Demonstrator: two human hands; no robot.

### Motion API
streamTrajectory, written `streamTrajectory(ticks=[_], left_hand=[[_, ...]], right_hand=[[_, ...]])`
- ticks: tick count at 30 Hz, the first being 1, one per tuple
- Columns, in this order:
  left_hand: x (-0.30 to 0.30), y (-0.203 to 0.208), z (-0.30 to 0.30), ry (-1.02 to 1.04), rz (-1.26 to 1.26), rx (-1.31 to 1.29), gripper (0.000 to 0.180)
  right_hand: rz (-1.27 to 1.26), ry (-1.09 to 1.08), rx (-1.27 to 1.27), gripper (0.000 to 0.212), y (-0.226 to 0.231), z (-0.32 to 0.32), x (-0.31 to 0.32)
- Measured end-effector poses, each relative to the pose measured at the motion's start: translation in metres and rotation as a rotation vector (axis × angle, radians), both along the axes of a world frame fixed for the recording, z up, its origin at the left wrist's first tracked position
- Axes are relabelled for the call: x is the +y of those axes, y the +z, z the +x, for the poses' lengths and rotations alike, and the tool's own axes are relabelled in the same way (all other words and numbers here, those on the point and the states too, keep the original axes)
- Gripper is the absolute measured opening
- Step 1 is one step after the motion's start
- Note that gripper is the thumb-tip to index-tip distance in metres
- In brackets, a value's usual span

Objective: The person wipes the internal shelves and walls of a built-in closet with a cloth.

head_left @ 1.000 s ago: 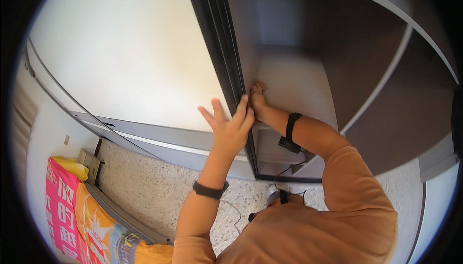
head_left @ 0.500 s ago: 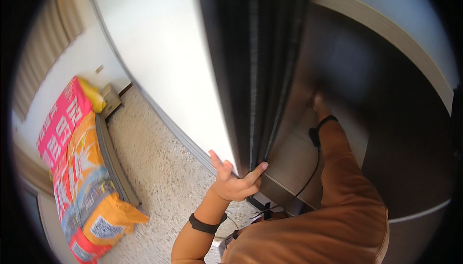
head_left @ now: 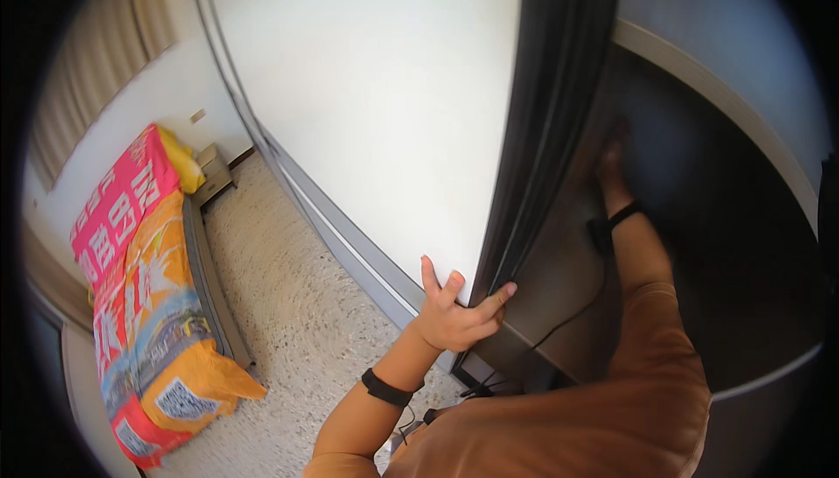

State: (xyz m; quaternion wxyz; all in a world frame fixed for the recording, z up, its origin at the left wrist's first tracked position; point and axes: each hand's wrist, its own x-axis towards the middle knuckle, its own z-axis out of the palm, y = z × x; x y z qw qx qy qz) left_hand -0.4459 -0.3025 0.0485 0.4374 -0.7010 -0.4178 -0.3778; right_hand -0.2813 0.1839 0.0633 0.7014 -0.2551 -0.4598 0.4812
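Observation:
A tall panel with a white face (head_left: 367,111) and a dark frame edge (head_left: 552,111), seemingly a wardrobe door, stands in front of me. My left hand (head_left: 459,316) grips its lower corner, two fingertips against the white face and other fingers across the dark edge. To the right, my right hand (head_left: 613,172) reaches into the dark interior of the cabinet (head_left: 743,216). Shadow and blur hide its fingers, so I cannot make out what it touches. Each wrist wears a black band, the left one (head_left: 389,388) plainly lit.
A floor rail (head_left: 350,246) runs below the panel. On the left, a bed carries pink and orange printed sheeting (head_left: 166,303); a small nightstand (head_left: 212,172) stands behind it by the wall. Black cables (head_left: 489,384) hang near my body. A pale shelf edge (head_left: 699,76) curves at the upper right.
The panel has shifted right in view, and more of its white face shows. My left hand has moved right with it. The right hand appears slightly farther up and right.

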Motion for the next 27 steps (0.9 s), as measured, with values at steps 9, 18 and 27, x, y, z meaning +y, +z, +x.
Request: streamTrajectory(ticks=[9, 18, 27], left_hand=[[-0.007, -0.006, -0.002, -0.081, -0.045, -0.065, 0.018], [-0.002, -0.006, -0.002, -0.179, -0.022, -0.031, 0.016], [0.008, -0.017, -0.002, -0.212, -0.005, -0.013, 0.019]], right_hand=[[0.236, -0.027, -0.217, 0.056, 0.032, -0.045, -0.264], [0.343, 0.049, -0.398, 0.05, -0.012, -0.041, -0.427], [0.205, -0.021, -0.604, 0.049, -0.063, -0.019, -0.387]])
